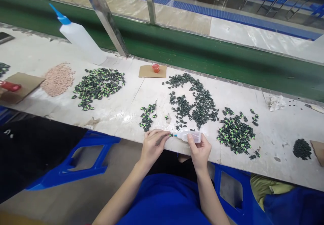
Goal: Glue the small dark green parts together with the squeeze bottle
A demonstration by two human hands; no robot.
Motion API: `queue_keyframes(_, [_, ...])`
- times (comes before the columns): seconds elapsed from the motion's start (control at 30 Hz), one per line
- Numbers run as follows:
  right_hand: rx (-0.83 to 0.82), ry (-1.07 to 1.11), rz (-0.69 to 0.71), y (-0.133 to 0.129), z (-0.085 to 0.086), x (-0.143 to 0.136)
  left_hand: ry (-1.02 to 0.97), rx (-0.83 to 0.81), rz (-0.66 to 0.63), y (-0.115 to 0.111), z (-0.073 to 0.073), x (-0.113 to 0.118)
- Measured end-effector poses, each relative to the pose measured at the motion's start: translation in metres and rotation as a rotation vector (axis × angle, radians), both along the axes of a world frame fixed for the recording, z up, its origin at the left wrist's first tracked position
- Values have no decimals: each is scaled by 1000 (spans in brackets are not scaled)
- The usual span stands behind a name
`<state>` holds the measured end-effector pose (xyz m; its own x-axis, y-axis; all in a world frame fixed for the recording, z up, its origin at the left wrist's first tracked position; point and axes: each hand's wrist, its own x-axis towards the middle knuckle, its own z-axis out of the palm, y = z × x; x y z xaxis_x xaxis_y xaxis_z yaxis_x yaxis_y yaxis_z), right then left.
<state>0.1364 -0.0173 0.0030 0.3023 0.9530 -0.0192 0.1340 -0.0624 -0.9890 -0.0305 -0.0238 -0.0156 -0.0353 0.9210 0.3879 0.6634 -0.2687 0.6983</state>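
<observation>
My left hand (155,144) is closed, pinching a small dark piece with green marks (171,135) between thumb and fingertips at the table's front edge. In my right hand (201,150) lies a small translucent squeeze bottle (188,136), held sideways with its blue tip at the small piece. Whether the tip touches the piece I cannot tell. Just beyond my left hand is a small pile of dark green-marked pieces (146,117). Past the bottle spreads a larger heap of plain dark green pieces (204,106).
A tall white bottle with a blue nozzle (82,41) stands at the back left. Piles of green-marked pieces (98,84) and pinkish bits (58,79) lie left. A red cup (155,68) sits on cardboard (145,71). Blue stools (95,150) stand below the table.
</observation>
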Motion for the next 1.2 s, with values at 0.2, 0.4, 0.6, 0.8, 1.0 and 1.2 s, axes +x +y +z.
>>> queue_keyframes(0.2, [-1,-29,29,-1,0,1,-6,2,-1,0,1,0])
queue_keyframes(0.4, [5,-58,21,0,1,2,-17,0,-6,0,2,0])
queue_keyframes(0.6, [12,-48,5,-1,1,1,-4,16,-8,1,3,0])
queue_keyframes(0.8, [8,-55,-18,0,1,1,7,-4,-2,0,1,-1])
queue_keyframes(1.0, [12,-49,6,0,1,1,-3,5,-7,1,1,0])
queue_keyframes(1.2, [9,-44,-1,1,4,1,6,-2,-7,0,2,-1])
